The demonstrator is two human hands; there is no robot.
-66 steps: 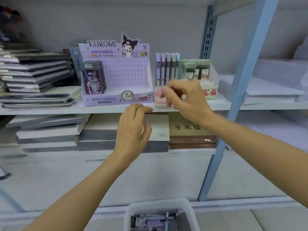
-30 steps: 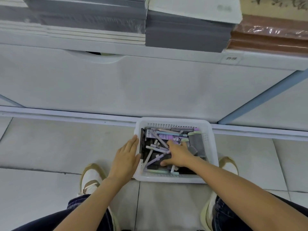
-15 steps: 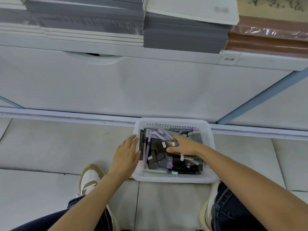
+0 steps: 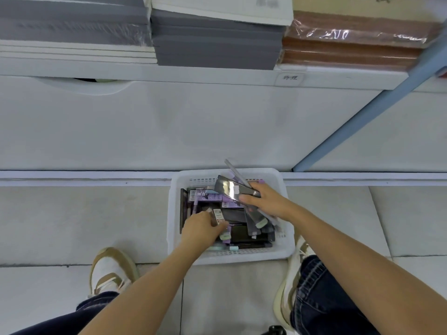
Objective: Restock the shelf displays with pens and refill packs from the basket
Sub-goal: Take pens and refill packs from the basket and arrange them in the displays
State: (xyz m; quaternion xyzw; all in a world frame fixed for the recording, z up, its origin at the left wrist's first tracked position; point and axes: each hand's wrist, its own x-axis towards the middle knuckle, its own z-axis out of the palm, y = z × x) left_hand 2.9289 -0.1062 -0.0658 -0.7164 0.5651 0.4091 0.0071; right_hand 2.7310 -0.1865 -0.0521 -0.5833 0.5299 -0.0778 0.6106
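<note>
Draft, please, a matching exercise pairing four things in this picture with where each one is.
1. basket
2. right hand
3. left hand
4. brown stack

A. on the shelf, upper right
B. inside the basket, gripping a labelled pack
C. on the floor
D. above the basket, holding dark glossy packs

Pairs: 1-C, 2-D, 3-B, 4-A

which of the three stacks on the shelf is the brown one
The rightmost stack, beside the blue post: reddish-brown under glossy wrap. The left stack and middle stack are grey and white.
</note>
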